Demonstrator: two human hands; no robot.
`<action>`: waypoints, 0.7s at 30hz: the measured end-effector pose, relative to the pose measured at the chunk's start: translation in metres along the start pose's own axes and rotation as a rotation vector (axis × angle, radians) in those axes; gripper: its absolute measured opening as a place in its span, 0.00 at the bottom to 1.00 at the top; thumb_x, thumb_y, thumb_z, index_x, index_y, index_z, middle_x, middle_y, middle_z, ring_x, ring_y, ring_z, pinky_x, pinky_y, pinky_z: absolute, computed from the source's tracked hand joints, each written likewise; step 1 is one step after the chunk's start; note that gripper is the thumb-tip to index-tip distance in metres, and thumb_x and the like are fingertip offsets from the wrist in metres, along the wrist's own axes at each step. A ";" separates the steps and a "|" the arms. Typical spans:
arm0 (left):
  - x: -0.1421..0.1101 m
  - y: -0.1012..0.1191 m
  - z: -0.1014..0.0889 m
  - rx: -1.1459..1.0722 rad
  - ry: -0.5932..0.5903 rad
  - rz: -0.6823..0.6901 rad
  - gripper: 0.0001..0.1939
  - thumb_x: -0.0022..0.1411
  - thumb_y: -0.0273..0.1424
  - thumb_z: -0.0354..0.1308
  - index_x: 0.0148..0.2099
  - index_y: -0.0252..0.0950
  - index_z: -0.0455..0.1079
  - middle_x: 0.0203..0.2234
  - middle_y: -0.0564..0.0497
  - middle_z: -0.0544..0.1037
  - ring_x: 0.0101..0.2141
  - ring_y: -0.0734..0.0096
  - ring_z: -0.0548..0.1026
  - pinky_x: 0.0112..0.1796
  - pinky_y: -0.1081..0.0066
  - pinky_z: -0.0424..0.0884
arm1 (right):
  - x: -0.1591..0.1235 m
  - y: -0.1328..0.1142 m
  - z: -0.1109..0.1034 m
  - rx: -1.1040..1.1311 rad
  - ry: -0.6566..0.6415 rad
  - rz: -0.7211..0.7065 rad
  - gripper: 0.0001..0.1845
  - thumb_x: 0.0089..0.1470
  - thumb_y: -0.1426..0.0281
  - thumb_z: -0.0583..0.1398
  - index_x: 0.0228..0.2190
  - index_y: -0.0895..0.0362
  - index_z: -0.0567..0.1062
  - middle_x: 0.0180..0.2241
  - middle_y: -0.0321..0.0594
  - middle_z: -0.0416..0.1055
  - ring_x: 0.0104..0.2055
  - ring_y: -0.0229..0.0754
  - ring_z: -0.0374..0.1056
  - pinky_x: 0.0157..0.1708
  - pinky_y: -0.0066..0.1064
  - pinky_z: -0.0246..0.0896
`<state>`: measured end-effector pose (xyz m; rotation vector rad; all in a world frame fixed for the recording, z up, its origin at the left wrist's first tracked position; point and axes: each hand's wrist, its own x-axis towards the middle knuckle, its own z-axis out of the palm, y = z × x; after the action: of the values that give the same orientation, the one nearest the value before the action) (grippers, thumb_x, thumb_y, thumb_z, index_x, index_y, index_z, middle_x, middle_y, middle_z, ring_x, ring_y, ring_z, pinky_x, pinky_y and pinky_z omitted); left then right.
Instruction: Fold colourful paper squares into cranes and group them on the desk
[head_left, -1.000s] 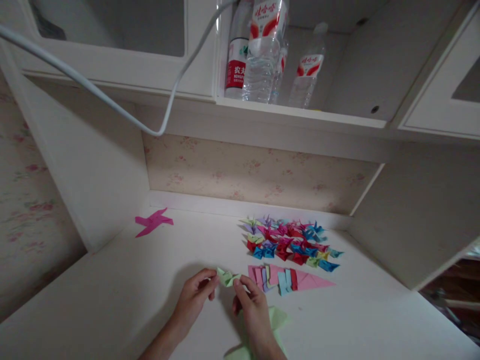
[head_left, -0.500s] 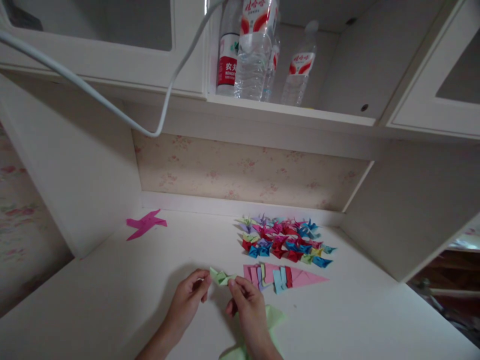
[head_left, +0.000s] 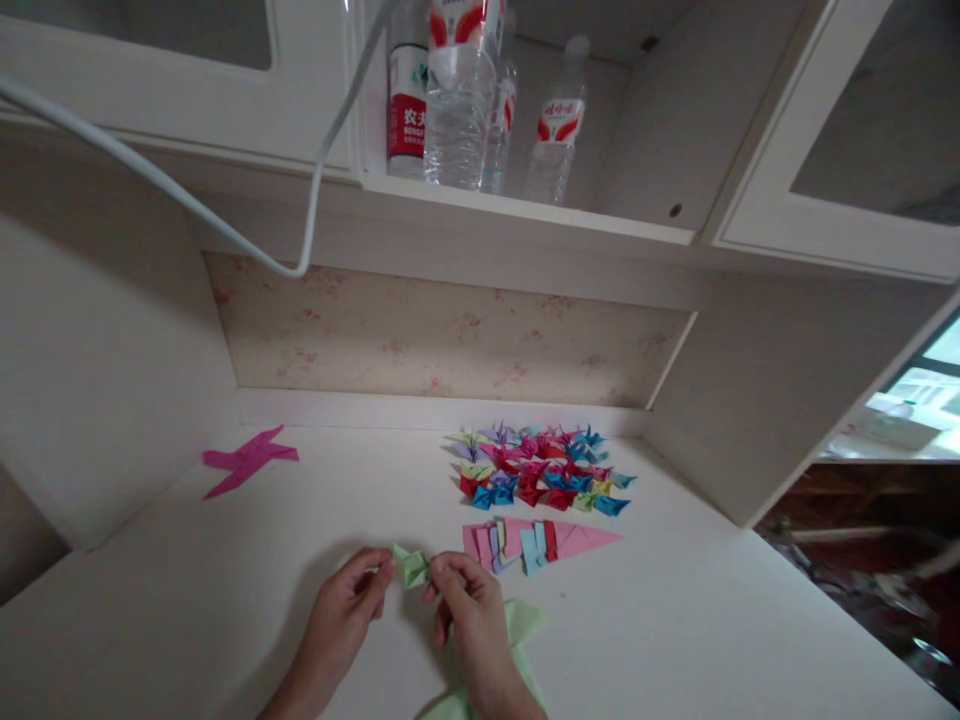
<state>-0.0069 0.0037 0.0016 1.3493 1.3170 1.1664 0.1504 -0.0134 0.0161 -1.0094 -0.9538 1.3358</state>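
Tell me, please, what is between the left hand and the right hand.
In the head view, a small folded green paper is between them, its ends pinched by the left hand and the right hand.

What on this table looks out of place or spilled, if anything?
Nothing looks spilled. Only the magenta folded paper stands out: it lies alone on the left of the table, apart from the small colourful folded figures grouped on the right.
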 end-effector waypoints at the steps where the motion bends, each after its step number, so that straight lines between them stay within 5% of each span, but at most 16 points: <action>1: 0.000 0.001 0.000 0.004 0.006 -0.007 0.24 0.55 0.50 0.56 0.40 0.33 0.71 0.15 0.59 0.63 0.19 0.75 0.61 0.21 0.76 0.55 | 0.001 0.000 -0.001 0.001 0.020 -0.003 0.22 0.48 0.52 0.63 0.29 0.60 0.74 0.22 0.34 0.70 0.11 0.26 0.53 0.10 0.20 0.42; 8: 0.002 -0.005 0.004 -0.024 0.005 -0.064 0.26 0.54 0.53 0.54 0.40 0.35 0.71 0.21 0.57 0.66 0.17 0.78 0.56 0.18 0.76 0.52 | -0.003 -0.003 -0.004 0.117 0.156 -0.043 0.20 0.49 0.53 0.63 0.30 0.59 0.74 0.24 0.33 0.69 0.12 0.26 0.55 0.10 0.19 0.43; 13: 0.007 -0.013 0.003 0.049 -0.018 -0.082 0.24 0.55 0.53 0.53 0.35 0.36 0.71 0.18 0.59 0.60 0.18 0.76 0.56 0.19 0.77 0.52 | -0.011 -0.033 -0.022 0.330 0.284 -0.090 0.15 0.50 0.57 0.64 0.30 0.58 0.73 0.26 0.32 0.70 0.12 0.23 0.52 0.11 0.18 0.40; 16: 0.006 -0.011 0.001 0.077 -0.043 -0.060 0.22 0.56 0.51 0.53 0.35 0.36 0.71 0.19 0.59 0.60 0.20 0.75 0.58 0.21 0.76 0.55 | -0.002 -0.062 -0.065 0.283 0.350 -0.190 0.13 0.49 0.61 0.66 0.33 0.56 0.74 0.28 0.31 0.71 0.15 0.24 0.56 0.14 0.18 0.48; 21: 0.006 -0.007 0.001 0.103 -0.106 -0.030 0.20 0.58 0.49 0.53 0.32 0.36 0.71 0.18 0.58 0.61 0.21 0.74 0.59 0.22 0.76 0.55 | 0.039 -0.095 -0.185 -0.092 0.480 -0.201 0.21 0.45 0.56 0.65 0.37 0.57 0.74 0.32 0.36 0.72 0.19 0.30 0.61 0.18 0.23 0.57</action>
<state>-0.0068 0.0098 -0.0055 1.4407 1.3308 1.0046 0.3564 0.0225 0.0501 -1.2011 -0.7298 0.8342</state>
